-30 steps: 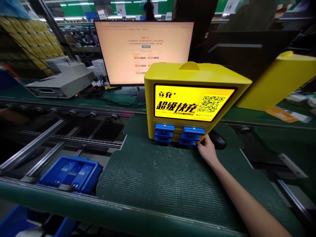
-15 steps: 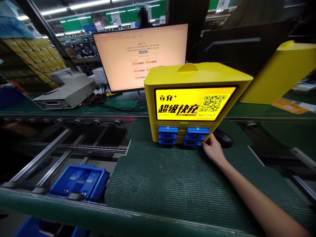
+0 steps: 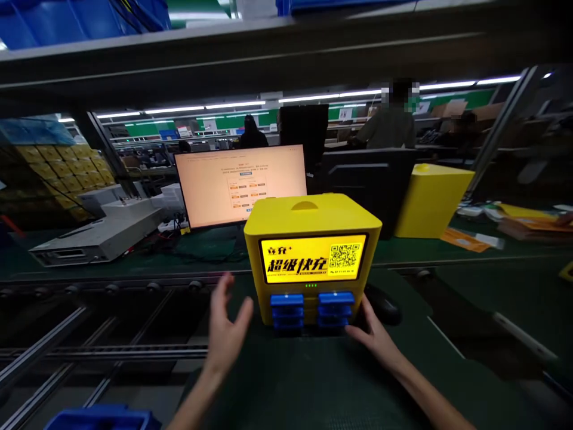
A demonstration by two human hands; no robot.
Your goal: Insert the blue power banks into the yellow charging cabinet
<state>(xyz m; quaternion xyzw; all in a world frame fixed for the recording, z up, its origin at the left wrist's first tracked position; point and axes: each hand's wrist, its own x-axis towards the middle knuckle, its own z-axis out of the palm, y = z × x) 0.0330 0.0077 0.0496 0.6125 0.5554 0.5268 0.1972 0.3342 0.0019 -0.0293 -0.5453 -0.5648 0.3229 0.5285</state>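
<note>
A yellow power bank station (image 3: 313, 218) stands upright on a dark green mat (image 3: 313, 382). Its lit front screen (image 3: 298, 263) shows black lettering and a QR code. Below the screen, blue power banks (image 3: 287, 312) stick out of two stacks of slots. My left hand (image 3: 228, 328) is raised just off the station's left side, fingers and thumb apart, holding nothing. At the station's lower right corner is my right hand (image 3: 373, 334), its thumb at the front and fingers along the side; the far fingertips are hidden.
Behind the station a monitor (image 3: 242, 185) shows a web page. A black mouse (image 3: 385, 306) lies by my right hand. A second yellow casing (image 3: 432, 203) stands back right, and a grey instrument (image 3: 94, 236) back left. A shelf (image 3: 268, 54) spans overhead. Rollers and rails lie left. People are in the background.
My left hand has come into view at the station's left side. My right hand stays at the lower right corner. The head view has tilted up, bringing the overhead shelf into view.
</note>
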